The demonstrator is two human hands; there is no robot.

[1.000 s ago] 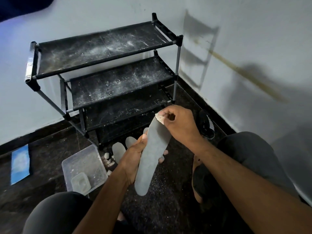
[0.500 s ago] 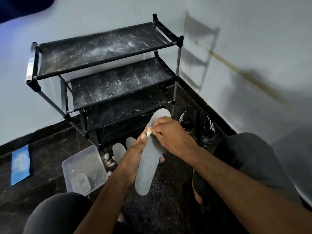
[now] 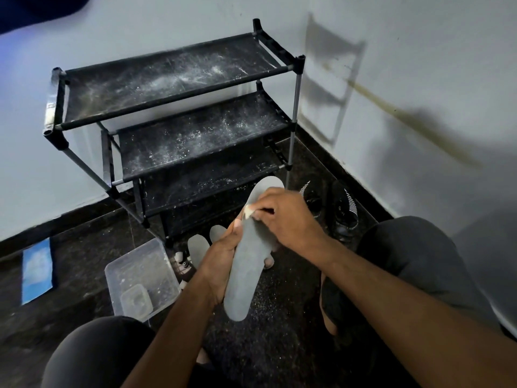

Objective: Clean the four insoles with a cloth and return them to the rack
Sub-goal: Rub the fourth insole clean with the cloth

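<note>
My left hand (image 3: 221, 256) grips a long grey insole (image 3: 246, 264) around its middle, holding it tilted, toe end up toward the rack. My right hand (image 3: 282, 217) presses a small pale cloth (image 3: 248, 213) against the insole's upper half, fingers curled over the cloth. Two more grey insoles (image 3: 198, 249) lie on the dark floor behind my left hand, partly hidden. The black shoe rack (image 3: 179, 107) stands against the wall, its dusty shelves bare.
A clear plastic tub (image 3: 140, 273) with a small container inside sits on the floor at left. A pair of black shoes (image 3: 342, 208) stands by the right wall. A blue mat (image 3: 37, 271) lies far left. My knees frame the bottom.
My right hand with the cloth has slid down the insole from its toe tip to the upper half. The toe end is uncovered now. My left hand keeps its hold.
</note>
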